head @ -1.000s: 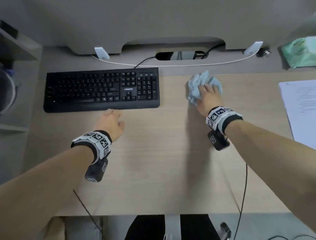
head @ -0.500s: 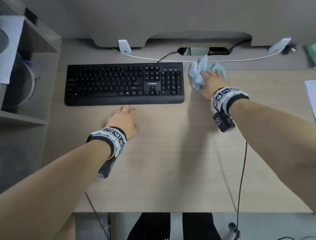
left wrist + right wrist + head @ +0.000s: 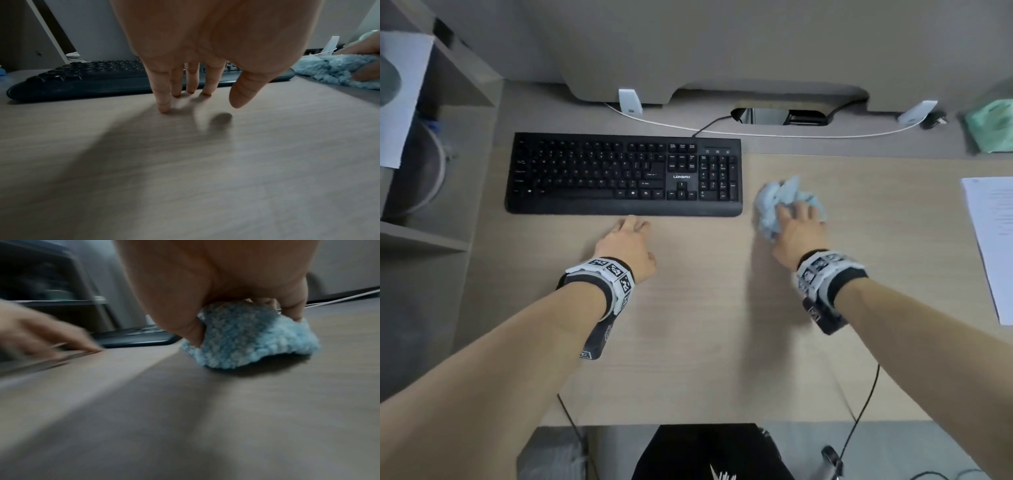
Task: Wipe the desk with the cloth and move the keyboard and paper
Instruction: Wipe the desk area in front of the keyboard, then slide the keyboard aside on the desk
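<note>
The right hand (image 3: 796, 228) is pressing a crumpled, fluffy light-blue cloth (image 3: 779, 202) onto the pale wood-grain desk (image 3: 688, 325), its fingers (image 3: 803, 209) curling over the wad to keep it bunched for wiping. The left hand (image 3: 628, 243) is bracing beside the flat black plastic keyboard (image 3: 619, 174), fingers (image 3: 164, 91) straight, tips touching the desk. The white printed paper sheet (image 3: 993, 240) is lying at the right edge.
</note>
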Motion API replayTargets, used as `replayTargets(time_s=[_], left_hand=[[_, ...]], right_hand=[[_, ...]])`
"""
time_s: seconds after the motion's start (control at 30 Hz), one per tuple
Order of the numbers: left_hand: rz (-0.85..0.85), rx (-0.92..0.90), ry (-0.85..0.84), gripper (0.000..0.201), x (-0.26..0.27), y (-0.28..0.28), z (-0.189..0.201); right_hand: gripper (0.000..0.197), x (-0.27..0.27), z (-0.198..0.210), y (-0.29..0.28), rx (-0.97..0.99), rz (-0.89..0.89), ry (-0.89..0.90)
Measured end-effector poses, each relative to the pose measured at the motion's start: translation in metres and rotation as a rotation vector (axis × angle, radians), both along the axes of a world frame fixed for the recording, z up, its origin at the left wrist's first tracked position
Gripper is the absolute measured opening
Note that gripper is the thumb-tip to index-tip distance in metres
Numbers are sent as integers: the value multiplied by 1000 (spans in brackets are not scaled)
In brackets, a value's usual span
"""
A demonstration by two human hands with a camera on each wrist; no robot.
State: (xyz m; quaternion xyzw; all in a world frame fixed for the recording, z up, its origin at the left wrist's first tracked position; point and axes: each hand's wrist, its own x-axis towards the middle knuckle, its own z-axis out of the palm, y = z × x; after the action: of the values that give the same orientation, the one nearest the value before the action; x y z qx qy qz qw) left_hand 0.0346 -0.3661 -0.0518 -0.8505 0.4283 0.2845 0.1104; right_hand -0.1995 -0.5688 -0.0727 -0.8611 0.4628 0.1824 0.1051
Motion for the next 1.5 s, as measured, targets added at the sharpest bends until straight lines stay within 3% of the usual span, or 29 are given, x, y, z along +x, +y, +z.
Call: replayTargets(time_s=[0.13,0.3,0.4,0.5,0.6,0.67,0.77,0.87,0.97,1.13,1.3,1.5], left_hand=[[-8,8,12,71,-1,2,4],[4,-12,-8,72,-4,3,4],[16,-35,-28,73,-6,4,3],[6,-23,-30,77,-6,5,-1],[-14,-8,18,79,-1,5,3],[65,-63,102,73,13,5,6],[328,-268,327,50,46,15,-2],[532,-404,290,34,93,37,-12],[756,-491,201,20,131,48,3],[944,-480,-27,32,184,49,28],[1093,-424,89,55,200,33,24],[1076,-447,140,53,202,15,27]], right_hand=[[64,3,-1,59,134,267,-121],[66,3,7,23,148,-29,-73],[64,8,0,65,110,155,-58],[66,16,-3,127,198,407,-112],[70,39,0,153,249,452,-155],[70,63,7,148,268,362,-201],[74,90,14,138,272,314,-219],[75,106,28,129,377,390,-223],[70,117,46,94,353,203,-329],[64,135,43,27,222,-183,-397],[56,139,26,-3,274,-519,-417],[58,151,22,-11,300,-600,-488]])
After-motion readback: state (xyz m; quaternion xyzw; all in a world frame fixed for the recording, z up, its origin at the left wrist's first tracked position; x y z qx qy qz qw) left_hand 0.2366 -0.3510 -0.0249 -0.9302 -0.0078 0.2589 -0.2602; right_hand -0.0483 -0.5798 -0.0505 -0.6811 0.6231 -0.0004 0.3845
